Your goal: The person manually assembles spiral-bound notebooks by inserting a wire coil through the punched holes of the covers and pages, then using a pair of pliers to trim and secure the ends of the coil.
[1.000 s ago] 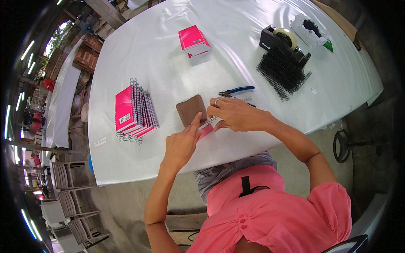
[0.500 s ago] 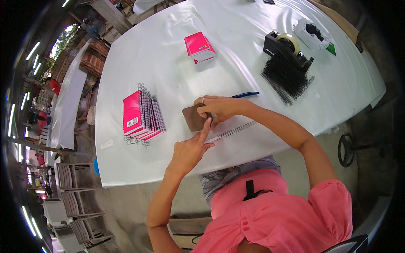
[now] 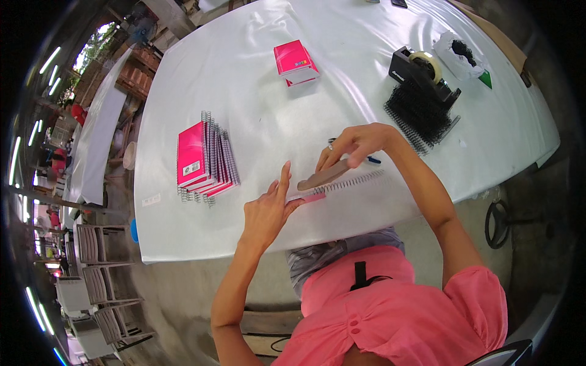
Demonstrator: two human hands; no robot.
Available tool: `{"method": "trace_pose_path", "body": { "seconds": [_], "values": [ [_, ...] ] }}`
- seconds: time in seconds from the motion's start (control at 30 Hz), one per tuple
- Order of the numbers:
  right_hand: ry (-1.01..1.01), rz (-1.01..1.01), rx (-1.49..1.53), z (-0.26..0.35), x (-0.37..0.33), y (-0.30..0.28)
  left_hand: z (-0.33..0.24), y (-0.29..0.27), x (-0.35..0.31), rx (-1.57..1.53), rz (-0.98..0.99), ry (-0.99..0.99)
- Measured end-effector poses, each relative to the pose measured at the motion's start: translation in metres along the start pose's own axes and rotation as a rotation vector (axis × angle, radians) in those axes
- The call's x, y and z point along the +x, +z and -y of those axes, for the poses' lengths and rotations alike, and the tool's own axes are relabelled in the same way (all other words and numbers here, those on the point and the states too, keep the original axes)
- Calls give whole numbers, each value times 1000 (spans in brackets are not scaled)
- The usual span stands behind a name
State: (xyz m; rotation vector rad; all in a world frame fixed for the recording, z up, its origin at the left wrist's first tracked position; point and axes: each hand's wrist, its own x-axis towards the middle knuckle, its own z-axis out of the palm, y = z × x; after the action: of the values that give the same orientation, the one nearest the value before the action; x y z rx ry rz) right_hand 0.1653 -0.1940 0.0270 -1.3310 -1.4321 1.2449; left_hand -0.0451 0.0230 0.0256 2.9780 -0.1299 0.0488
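One brown block (image 3: 326, 175), up off the table (image 3: 256, 122)

Block: half a second ago it lay flat under the right hand (image 3: 363, 143); I now see it raised and tilted, clamped between that hand's thumb and fingers. For the work in hand, I judge this frees it to be used at the notebook's edge.

Notebook: small, pink (image 3: 314, 197), lying near the table's front edge, just below the block. Wire coil (image 3: 354, 182) running out from it to the right.

Left hand (image 3: 264, 216): forefinger and thumb spread apart, thumb on the notebook; whether the other fingers grip it, I cannot tell.

Tool: one blue handle (image 3: 373, 160), mostly hidden by the right hand.

Surface: shiny white cover. Left, coil-bound pink notebooks (image 3: 190, 152), stacked. Far middle, a pink pile (image 3: 296, 58). Far right, a tape dispenser (image 3: 410, 70), black coils (image 3: 415, 116) touching it, and a white plastic bag (image 3: 448, 58).

Room: left, grey chairs (image 3: 97, 244), a second long table (image 3: 101, 140), tube lights (image 3: 50, 64); bare floor (image 3: 177, 305).
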Motion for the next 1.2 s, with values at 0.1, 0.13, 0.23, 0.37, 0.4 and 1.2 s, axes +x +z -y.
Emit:
{"method": "trace_pose_path", "body": {
  "seconds": [0.1, 0.13, 0.23, 0.37, 0.4, 1.2],
  "values": [
    [26, -13, -25, 2, 7, 9, -2, -3, 4, -36, -4, 17],
    [189, -38, -208, 5, 11, 11, -2, -3, 3, -33, -4, 18],
    [40, -84, -91, 7, 5, 6, -3, -4, 1, -10, 18, -18],
    [-51, -64, 49, 1, 4, 8, 0, -1, 5, -80, -58, 2],
    [50, -84, -67, 3, 8, 6, 1, -1, 7, -109, -94, 9],
    [133, -122, -120, 6, 29, 17, 2, 6, 2, -627, -232, -210]
  ]
}}
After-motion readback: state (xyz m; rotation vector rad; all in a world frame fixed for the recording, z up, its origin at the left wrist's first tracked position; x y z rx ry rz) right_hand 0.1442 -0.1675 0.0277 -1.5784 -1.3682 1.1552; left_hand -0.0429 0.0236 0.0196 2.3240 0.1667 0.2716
